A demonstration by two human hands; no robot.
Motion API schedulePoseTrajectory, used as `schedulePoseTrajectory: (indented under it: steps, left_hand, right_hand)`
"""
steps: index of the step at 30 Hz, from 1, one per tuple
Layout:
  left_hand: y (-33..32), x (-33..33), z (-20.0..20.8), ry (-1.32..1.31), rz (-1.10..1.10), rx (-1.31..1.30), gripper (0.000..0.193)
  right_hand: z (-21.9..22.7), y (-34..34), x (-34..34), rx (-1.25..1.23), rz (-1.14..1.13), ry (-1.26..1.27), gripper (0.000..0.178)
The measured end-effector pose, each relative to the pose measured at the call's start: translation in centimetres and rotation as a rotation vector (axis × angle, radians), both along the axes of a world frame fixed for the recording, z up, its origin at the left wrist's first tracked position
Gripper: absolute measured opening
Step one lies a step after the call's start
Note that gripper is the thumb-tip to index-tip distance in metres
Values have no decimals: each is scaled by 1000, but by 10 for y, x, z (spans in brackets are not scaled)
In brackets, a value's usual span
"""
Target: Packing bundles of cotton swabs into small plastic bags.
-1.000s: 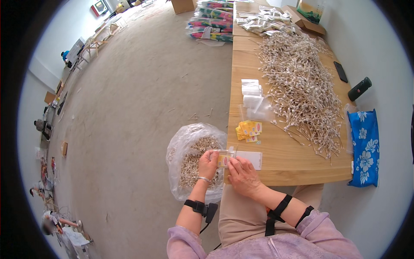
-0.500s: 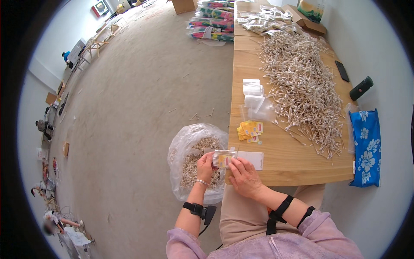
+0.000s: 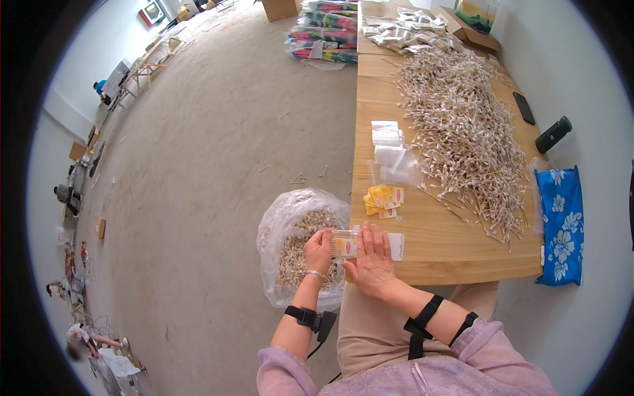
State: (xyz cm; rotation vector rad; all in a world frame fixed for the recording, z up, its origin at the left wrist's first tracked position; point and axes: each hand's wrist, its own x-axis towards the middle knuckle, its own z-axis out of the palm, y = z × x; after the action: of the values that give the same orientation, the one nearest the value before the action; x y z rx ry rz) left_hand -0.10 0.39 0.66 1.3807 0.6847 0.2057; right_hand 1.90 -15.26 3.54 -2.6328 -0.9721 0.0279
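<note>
Swab packet (image 3: 344, 245) between left hand (image 3: 318, 251) and flattened right hand (image 3: 374, 262)

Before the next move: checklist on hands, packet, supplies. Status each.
1. Left hand gripping the swab packet by its left end: ok.
2. Right hand flat over the packet's right end and the white flat piece: ok.
3. Packet wholly on the table: not ok, left end juts past the edge.
4. Packet sealed: cannot tell, right end covered.
5. Yellow cards on the table: ok.
</note>
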Motion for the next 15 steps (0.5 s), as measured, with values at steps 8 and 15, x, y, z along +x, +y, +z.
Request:
schedulePoseTrajectory:
  steps: [8, 15]
  left_hand:
    - [3, -4, -14, -82, 11, 45, 29]
    - [9, -16, 2, -13, 42, -291, 31]
  right_hand:
    - [6, -3, -7, 34, -11, 38, 87]
    - [8, -14, -16, -35, 38, 46, 90]
